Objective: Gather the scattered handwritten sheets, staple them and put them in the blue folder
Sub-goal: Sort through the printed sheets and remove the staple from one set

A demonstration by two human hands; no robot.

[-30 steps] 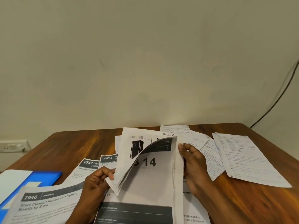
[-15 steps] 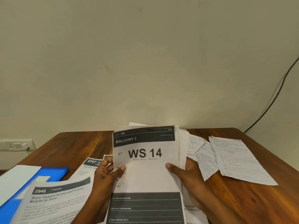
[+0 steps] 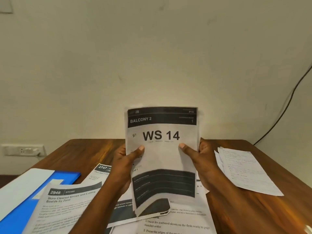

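I hold a stack of printed sheets (image 3: 162, 149) upright over the table, its front page reading "WS 14" and "BALCONY 2". My left hand (image 3: 125, 164) grips its left edge, thumb across the front. My right hand (image 3: 200, 159) grips the right edge the same way. The stack's lower end bends against the papers underneath. Handwritten sheets (image 3: 244, 169) lie flat on the table to the right of my right hand. The blue folder (image 3: 22, 205) lies at the front left, partly covered by paper.
Printed sheets lie on the wooden table (image 3: 253, 215): one headed "2946" (image 3: 65, 206) over the folder, one headed "2747" (image 3: 99, 173) behind it, an instruction sheet (image 3: 175, 223) beneath the stack. A wall socket (image 3: 22, 150) and a black cable (image 3: 285, 107) are on the wall.
I have lifted the printed stack from a flat, fanned position to upright, with both hands now gripping its sides. The view has tilted up slightly.
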